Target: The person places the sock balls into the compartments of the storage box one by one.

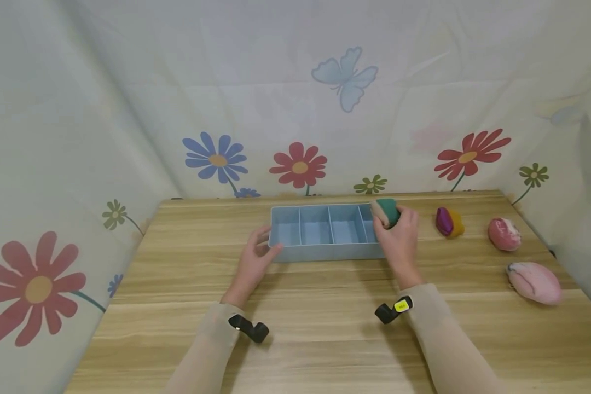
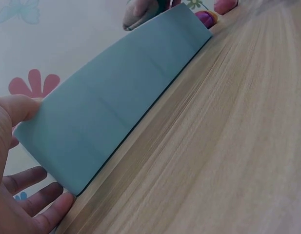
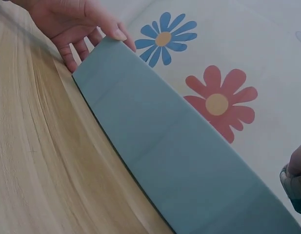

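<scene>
lengthwise left-to-right, blue tray (image 1: 332, 252)

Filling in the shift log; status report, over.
Left hand touching tray at its left end. Right hand holding green-and-beige bundle over rightmost compartment. Nothing visibly in the way; three other bundles off right.

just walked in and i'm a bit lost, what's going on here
A person's left hand holds the left end of a blue tray on the table. Their right hand grips a green-and-beige bundle at the tray's right end. To the right lie a purple-and-yellow bundle, a red-and-white bundle and a pink bundle.
</scene>
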Demonstrator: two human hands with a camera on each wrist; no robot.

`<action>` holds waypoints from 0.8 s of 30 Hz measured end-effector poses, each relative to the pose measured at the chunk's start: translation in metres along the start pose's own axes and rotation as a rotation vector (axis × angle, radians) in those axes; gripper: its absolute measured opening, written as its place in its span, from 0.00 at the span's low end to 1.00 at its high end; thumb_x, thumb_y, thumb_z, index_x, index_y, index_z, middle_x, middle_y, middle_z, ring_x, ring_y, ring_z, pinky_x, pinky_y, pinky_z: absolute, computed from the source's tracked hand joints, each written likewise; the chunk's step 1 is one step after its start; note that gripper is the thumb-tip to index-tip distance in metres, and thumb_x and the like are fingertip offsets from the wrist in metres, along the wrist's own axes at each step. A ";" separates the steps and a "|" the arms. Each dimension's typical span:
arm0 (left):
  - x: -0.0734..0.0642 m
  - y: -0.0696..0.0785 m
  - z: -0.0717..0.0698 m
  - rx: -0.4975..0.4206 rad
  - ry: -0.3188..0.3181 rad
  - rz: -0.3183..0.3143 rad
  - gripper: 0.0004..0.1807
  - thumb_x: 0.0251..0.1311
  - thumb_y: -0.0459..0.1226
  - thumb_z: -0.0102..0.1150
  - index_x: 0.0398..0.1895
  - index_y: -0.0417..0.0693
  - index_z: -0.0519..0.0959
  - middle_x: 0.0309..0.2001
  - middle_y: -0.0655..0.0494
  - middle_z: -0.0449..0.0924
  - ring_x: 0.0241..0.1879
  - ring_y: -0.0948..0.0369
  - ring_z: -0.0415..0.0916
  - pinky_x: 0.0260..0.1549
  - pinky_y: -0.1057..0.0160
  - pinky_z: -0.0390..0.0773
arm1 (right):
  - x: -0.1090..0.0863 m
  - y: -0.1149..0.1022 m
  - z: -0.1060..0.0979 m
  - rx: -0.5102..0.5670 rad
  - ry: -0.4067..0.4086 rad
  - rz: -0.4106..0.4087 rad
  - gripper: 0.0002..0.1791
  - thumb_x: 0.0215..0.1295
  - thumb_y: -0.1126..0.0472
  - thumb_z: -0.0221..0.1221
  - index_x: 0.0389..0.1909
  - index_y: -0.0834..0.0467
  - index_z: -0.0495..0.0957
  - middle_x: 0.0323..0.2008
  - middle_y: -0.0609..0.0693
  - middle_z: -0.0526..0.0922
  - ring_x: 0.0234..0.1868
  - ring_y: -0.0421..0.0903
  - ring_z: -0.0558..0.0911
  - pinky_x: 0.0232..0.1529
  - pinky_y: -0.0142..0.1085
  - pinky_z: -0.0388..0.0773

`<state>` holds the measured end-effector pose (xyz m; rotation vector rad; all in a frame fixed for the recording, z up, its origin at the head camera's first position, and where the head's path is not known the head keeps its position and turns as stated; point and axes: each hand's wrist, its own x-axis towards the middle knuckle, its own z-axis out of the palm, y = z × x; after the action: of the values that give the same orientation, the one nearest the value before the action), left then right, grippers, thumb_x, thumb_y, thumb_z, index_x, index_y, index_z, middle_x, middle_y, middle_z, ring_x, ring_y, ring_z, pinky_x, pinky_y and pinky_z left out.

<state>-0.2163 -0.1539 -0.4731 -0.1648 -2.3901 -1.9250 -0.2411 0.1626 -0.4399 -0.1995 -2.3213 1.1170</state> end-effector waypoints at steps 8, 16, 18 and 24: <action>-0.010 0.024 0.000 0.019 -0.011 0.001 0.32 0.60 0.41 0.60 0.66 0.44 0.62 0.60 0.33 0.63 0.56 0.38 0.65 0.51 0.45 0.69 | -0.004 0.007 0.012 -0.064 0.027 -0.015 0.29 0.54 0.53 0.63 0.50 0.69 0.69 0.45 0.64 0.70 0.47 0.58 0.65 0.46 0.50 0.64; -0.012 0.022 0.001 0.026 -0.009 0.012 0.31 0.60 0.41 0.60 0.66 0.45 0.62 0.60 0.33 0.64 0.56 0.38 0.66 0.51 0.45 0.69 | -0.004 0.010 0.019 -0.153 0.013 0.024 0.31 0.53 0.49 0.63 0.51 0.68 0.70 0.45 0.63 0.72 0.48 0.59 0.63 0.48 0.49 0.58; -0.012 0.022 0.001 0.027 -0.010 0.012 0.31 0.61 0.41 0.59 0.66 0.46 0.62 0.60 0.33 0.64 0.56 0.39 0.66 0.51 0.45 0.69 | -0.004 0.009 0.019 -0.181 -0.008 0.025 0.32 0.54 0.48 0.63 0.51 0.67 0.70 0.46 0.64 0.72 0.48 0.60 0.63 0.48 0.50 0.58; -0.011 0.024 0.001 0.024 -0.005 0.019 0.29 0.61 0.40 0.59 0.65 0.47 0.63 0.60 0.33 0.64 0.56 0.38 0.66 0.52 0.45 0.69 | -0.007 0.005 0.018 -0.240 -0.051 -0.002 0.33 0.56 0.43 0.62 0.51 0.66 0.72 0.47 0.64 0.69 0.50 0.61 0.62 0.49 0.51 0.58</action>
<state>-0.2023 -0.1481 -0.4519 -0.1906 -2.4048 -1.8884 -0.2456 0.1516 -0.4559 -0.2603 -2.4981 0.8489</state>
